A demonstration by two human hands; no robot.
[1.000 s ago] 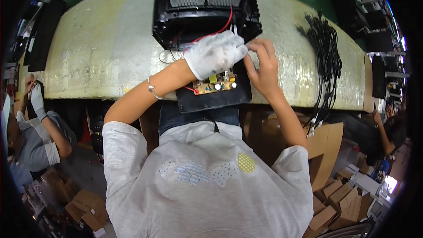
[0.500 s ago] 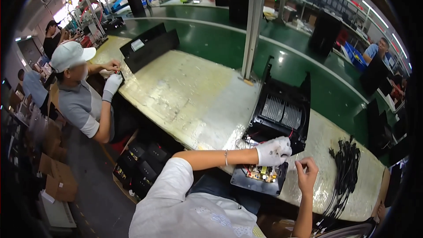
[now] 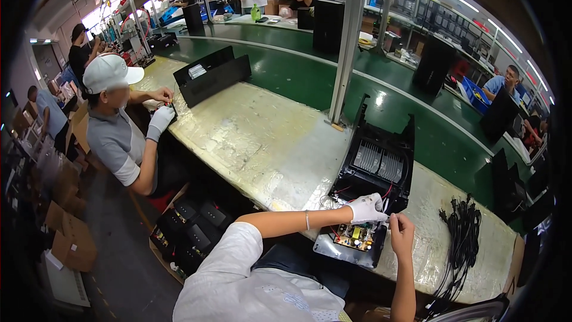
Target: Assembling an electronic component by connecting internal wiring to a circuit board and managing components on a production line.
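My left hand (image 3: 367,209), in a white glove, is closed with its fingertips pinched over the far edge of a circuit board (image 3: 353,237). The board lies on a black panel (image 3: 333,250) at the table's near edge. Beside it my right hand (image 3: 403,232), bare, is also pinched, its fingertips close to the left ones. Whatever sits between the fingers is too small to make out. Just beyond stands a black casing (image 3: 400,194) with a finned metal heat sink (image 3: 378,162) inside. A thin red wire (image 3: 387,191) runs from it near my left hand.
A bundle of black cables (image 3: 462,232) lies on the right of the table. Left, a gloved co-worker (image 3: 119,125) handles a small part near black panels (image 3: 214,77). A metal post (image 3: 345,53) rises at the far edge, before a green conveyor (image 3: 280,71). A box of black parts (image 3: 193,226) stands below.
My right hand has moved left and in to meet my left fingertips, now pinched. The left hand has shifted slightly and tilted. The view has shifted a little.
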